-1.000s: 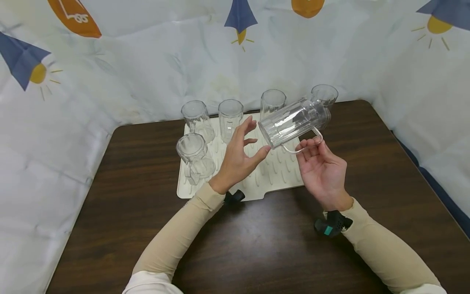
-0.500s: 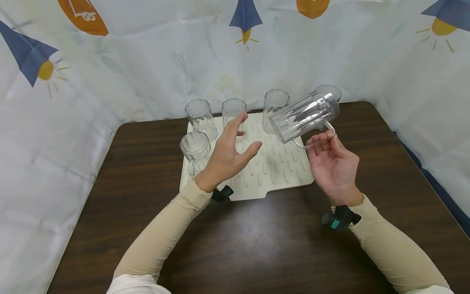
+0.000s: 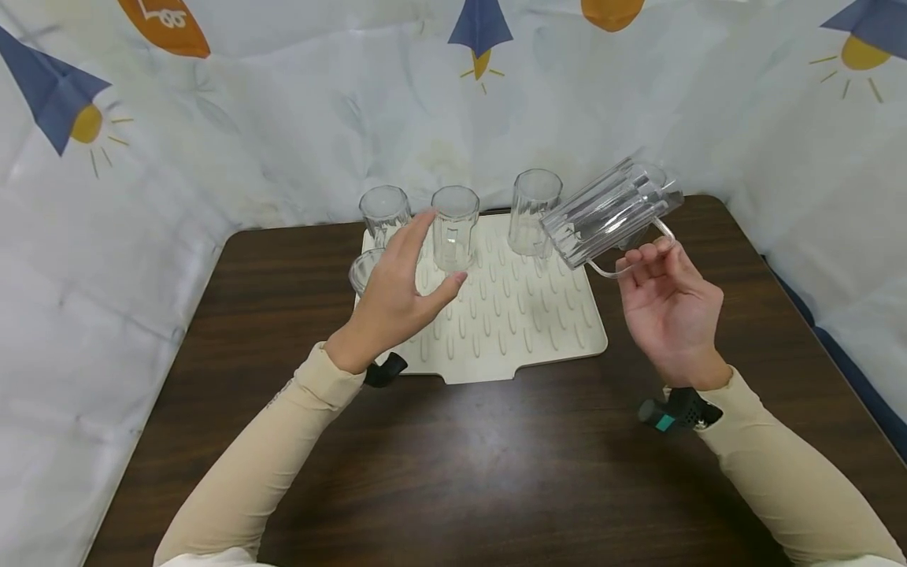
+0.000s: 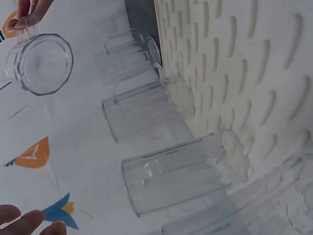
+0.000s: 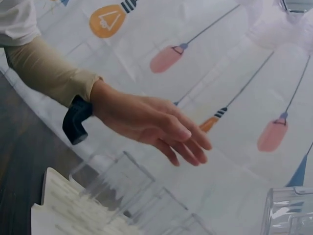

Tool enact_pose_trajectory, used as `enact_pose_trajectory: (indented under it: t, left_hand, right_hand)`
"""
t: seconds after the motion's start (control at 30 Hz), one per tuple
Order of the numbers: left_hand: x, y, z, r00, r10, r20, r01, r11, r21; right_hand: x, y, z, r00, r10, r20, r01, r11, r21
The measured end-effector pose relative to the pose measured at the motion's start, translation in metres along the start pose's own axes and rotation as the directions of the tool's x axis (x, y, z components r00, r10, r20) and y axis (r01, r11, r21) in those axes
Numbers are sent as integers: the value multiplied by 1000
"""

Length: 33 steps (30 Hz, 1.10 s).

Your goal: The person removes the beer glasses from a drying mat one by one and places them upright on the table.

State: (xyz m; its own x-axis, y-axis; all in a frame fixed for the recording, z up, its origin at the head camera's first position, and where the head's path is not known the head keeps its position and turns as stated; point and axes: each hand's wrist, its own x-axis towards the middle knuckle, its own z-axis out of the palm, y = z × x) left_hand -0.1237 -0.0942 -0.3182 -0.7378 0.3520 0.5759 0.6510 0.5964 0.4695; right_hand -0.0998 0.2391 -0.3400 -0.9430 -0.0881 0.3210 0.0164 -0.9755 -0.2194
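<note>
Mug (image 3: 612, 213) is up in the air, right of centre in the head frame. Right hand (image 3: 669, 307) is the near one, just below it, fingertips and thumb pinching the handle. Left hand (image 3: 393, 299) is well apart to the mug's left, thumb and fingers spread, holding nothing. Mug's long axis tilts, lower left to upper right of frame, handle on the underside.

Hard to read: clear walls, so can't tell which end is the mouth. Far end overlaps a rear mug (image 3: 648, 170) at upper right. Front-left mug (image 3: 362, 269) on the mat (image 3: 489, 358) is mostly behind the left hand. Right wrist view cuts the held mug off at lower right.
</note>
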Motion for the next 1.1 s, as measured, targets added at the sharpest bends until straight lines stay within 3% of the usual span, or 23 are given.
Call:
enact_pose_trajectory:
  t: [0.37,0.6,0.93,1.1]
  left_hand:
    - [-14,-14,-34,997,-60,46,55,993,108]
    - [-37,-30,-49,983,-146,113,125,976,179]
    - [-61,-48,-63,955,-252,156,215,951,220]
    - [-70,-56,-68,948,-275,159,234,944,233]
  right_hand:
    - [6,-18,12,999,-35,40,37,997,-61]
    - [6,-27,15,997,-62,40,65,995,-75]
    - [11,-40,23,992,-110,64,116,989,-90]
    - [15,-47,25,989,-137,47,141,986,-93]
